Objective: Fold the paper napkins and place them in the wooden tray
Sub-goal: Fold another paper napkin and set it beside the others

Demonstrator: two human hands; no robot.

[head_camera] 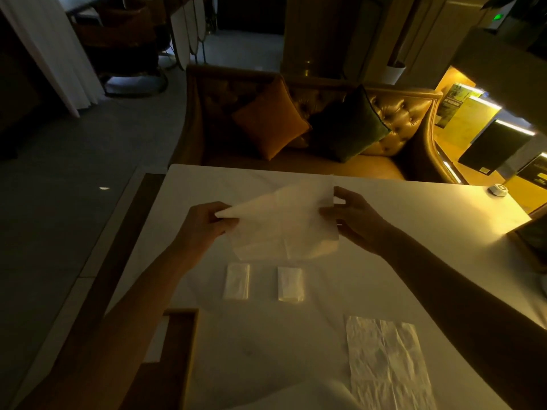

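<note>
I hold an unfolded white paper napkin (284,220) above the white table (399,232). My left hand (204,223) pinches its left corner. My right hand (352,214) pinches its upper right edge. The sheet hangs loosely between them, partly bent. Two small folded napkins (236,281) (290,284) lie side by side on the table just below the held sheet. A flat, creased open napkin (384,362) lies near the front right. A wooden frame (189,350) at the lower left may be the wooden tray; only its edge shows.
A tufted leather sofa (399,113) with an orange cushion (269,119) and a dark green cushion (352,125) stands behind the table. A small round white object (498,190) sits at the table's far right corner. A dark object (532,235) rests at the right edge.
</note>
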